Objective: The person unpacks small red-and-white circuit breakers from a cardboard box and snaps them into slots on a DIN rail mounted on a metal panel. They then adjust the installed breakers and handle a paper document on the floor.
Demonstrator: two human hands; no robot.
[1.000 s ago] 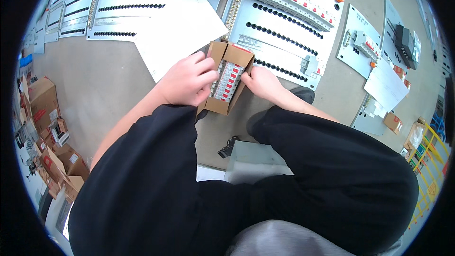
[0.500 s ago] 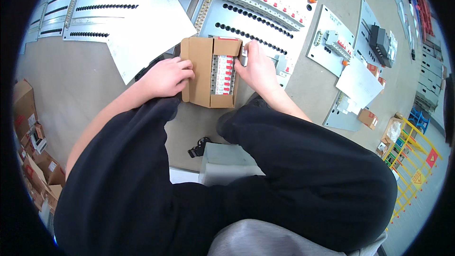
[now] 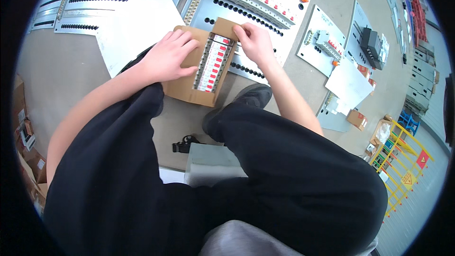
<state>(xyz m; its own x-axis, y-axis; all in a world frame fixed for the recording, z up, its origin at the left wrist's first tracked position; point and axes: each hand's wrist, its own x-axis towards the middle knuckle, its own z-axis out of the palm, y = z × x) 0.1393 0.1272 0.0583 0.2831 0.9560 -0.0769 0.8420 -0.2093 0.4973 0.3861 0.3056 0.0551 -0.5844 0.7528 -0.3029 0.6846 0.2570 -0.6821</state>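
An opened brown cardboard box (image 3: 188, 96) is tilted between my knees. Inside it stands a row of white circuit breakers (image 3: 215, 64) with red toggles. My left hand (image 3: 170, 56) lies over the box's side flap at the left, thumb and fingers bent onto the cardboard. At the box's far end, my right hand (image 3: 256, 42) pinches the end flap (image 3: 226, 27) between thumb and fingers. Beyond the box, a metal mounting plate (image 3: 246, 24) carries another row of red-toggled breakers (image 3: 256, 1).
A white paper sheet (image 3: 137, 23) covers part of the plates at left. To the right lie smaller plates (image 3: 318, 38), a black device (image 3: 372, 42) and another sheet (image 3: 350, 84). Cartons (image 3: 35, 161) are stacked at far left. A yellow barrier (image 3: 403, 161) stands at right.
The box has tilted, its far end now swung to the right. My right hand has moved from the box's right side up to the end flap. My left hand has shifted farther over the side flap.
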